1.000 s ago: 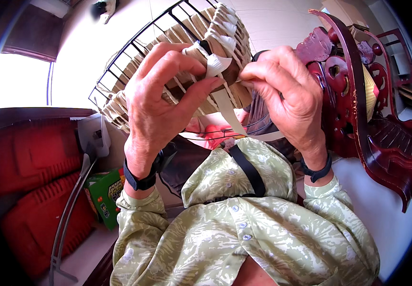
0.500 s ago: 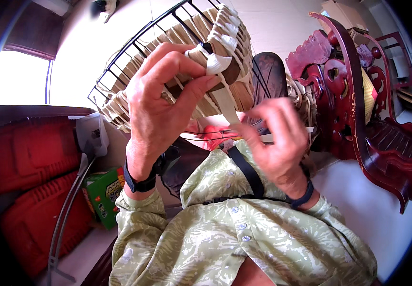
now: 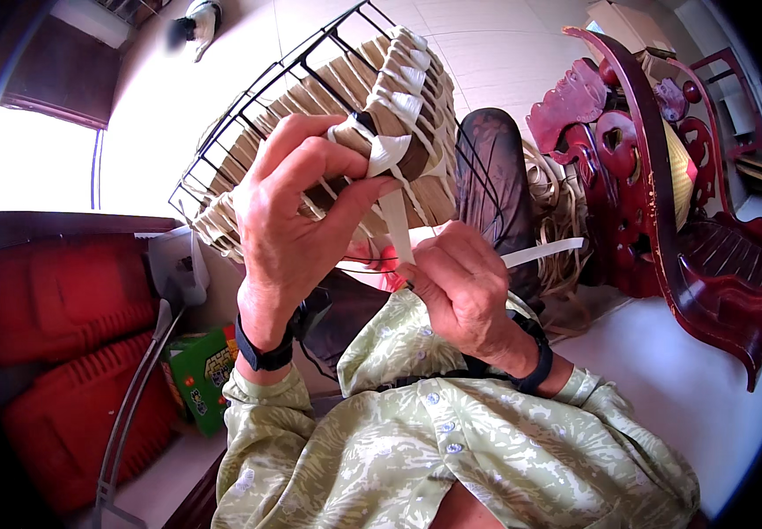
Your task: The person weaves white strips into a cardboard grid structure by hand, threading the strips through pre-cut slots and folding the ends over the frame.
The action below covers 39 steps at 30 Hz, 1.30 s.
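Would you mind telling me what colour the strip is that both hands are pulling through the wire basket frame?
The strip is pale cream, almost white, best seen in the head view.

Beyond the fingers the wire basket frame blocks passage; to their right, past the carved red chair, the floor lies open.

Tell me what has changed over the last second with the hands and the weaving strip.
The right hand dropped from up beside the left hand, down and toward the person, drawing the pale strip taut; its free end now sticks out to the right. The left hand kept its pinch on the wrapped rim of the wire-frame basket, which stayed raised.
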Each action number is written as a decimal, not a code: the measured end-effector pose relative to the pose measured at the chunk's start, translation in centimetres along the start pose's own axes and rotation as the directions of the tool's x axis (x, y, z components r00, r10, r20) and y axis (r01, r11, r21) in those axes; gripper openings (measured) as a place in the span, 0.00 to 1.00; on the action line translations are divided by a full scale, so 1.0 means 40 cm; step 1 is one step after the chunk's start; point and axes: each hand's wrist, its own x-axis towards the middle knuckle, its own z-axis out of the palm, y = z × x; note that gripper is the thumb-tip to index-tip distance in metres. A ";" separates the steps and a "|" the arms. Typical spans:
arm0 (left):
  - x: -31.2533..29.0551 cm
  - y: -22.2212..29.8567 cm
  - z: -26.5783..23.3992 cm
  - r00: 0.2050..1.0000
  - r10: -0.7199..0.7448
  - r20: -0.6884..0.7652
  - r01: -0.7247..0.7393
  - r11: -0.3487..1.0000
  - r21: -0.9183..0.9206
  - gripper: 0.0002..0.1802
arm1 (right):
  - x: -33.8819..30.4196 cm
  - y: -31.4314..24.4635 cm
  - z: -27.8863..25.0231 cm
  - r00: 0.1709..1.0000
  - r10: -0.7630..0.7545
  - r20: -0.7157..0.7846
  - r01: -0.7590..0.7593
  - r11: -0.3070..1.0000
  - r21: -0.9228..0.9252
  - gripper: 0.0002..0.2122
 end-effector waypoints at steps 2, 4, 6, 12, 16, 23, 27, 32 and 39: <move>0.002 -0.001 0.003 1.000 -0.009 -0.009 0.009 1.000 -0.019 0.14 | -0.005 -0.002 0.004 1.000 -0.012 0.023 0.012 1.000 0.004 0.11; 0.001 -0.002 0.003 1.000 -0.019 -0.008 0.019 1.000 -0.019 0.14 | -0.009 -0.002 0.005 1.000 -0.006 0.023 0.006 1.000 0.007 0.12; 0.003 -0.002 0.005 1.000 -0.022 0.001 0.022 1.000 -0.005 0.14 | -0.011 -0.001 0.005 1.000 0.002 0.020 -0.003 1.000 0.008 0.12; 0.016 0.009 -0.003 0.989 -0.137 0.059 0.138 0.990 0.001 0.13 | -0.027 -0.016 0.009 0.979 0.204 0.016 -0.204 0.966 0.157 0.07; 0.013 -0.031 -0.016 0.996 0.021 0.084 -0.023 0.999 0.025 0.18 | -0.055 -0.012 -0.036 0.906 0.401 0.137 -0.423 0.873 0.242 0.05; 0.015 -0.072 -0.062 0.979 0.152 0.138 -0.157 0.987 0.021 0.15 | -0.031 -0.031 -0.204 0.699 0.401 0.592 -0.660 0.682 0.317 0.05; 0.045 -0.059 -0.082 0.965 0.030 0.260 -0.005 0.995 -0.097 0.11 | -0.009 -0.030 -0.251 0.674 0.331 0.661 -0.718 0.506 0.478 0.07; 0.139 -0.128 -0.064 0.981 -0.050 0.185 0.087 0.977 -0.194 0.11 | 0.069 -0.022 -0.258 0.751 0.335 0.568 -0.657 0.460 0.597 0.07; 0.302 -0.066 -0.105 0.947 -0.119 0.300 0.151 0.985 -0.087 0.13 | 0.185 -0.025 -0.318 0.868 0.277 0.412 -0.494 0.403 0.770 0.09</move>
